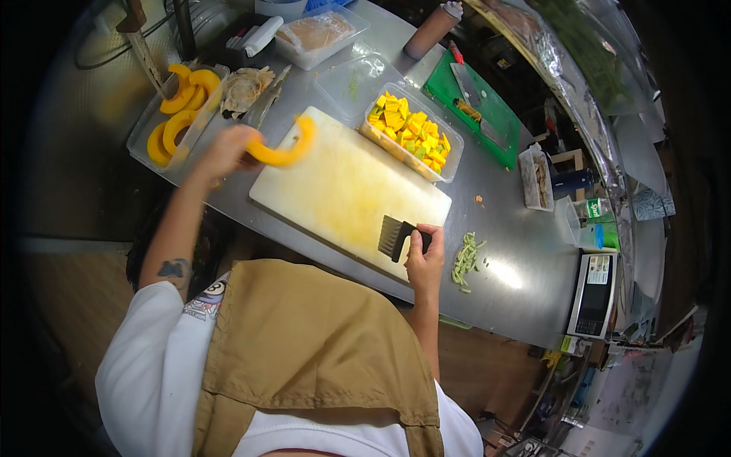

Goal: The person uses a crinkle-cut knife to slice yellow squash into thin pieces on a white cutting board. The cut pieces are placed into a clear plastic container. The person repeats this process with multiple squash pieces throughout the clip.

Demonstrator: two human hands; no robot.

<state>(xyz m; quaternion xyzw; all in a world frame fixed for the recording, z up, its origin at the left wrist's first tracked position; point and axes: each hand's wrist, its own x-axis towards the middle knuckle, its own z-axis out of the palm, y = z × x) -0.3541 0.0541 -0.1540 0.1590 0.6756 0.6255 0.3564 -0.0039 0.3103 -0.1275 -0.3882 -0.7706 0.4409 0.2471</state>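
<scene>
My left hand (pixel 227 151) grips a curved orange pumpkin slice (pixel 285 149) over the left end of the white cutting board (pixel 348 188); hand and slice are blurred. In my right hand (pixel 425 260) is a crinkle cutter, its black handle (pixel 406 240) between thumb and fingers. The cutter's ridged blade (pixel 390 234) is over the board's near right part. Several pumpkin crescents (pixel 181 128) lie in a clear plastic container (pixel 140 137) at the left. Beyond the board, another plastic container (pixel 448 171) is heaped with cut pumpkin chunks (pixel 408 130).
Green peelings (pixel 467 257) lie on the steel table (pixel 514 240) right of the board. A green cutting board (pixel 502 143) with a knife (pixel 465 83) is farther back. Behind stand a squeeze bottle (pixel 432 31) and a tub with a wrapped block (pixel 317 31). A microwave (pixel 592 294) sits at right.
</scene>
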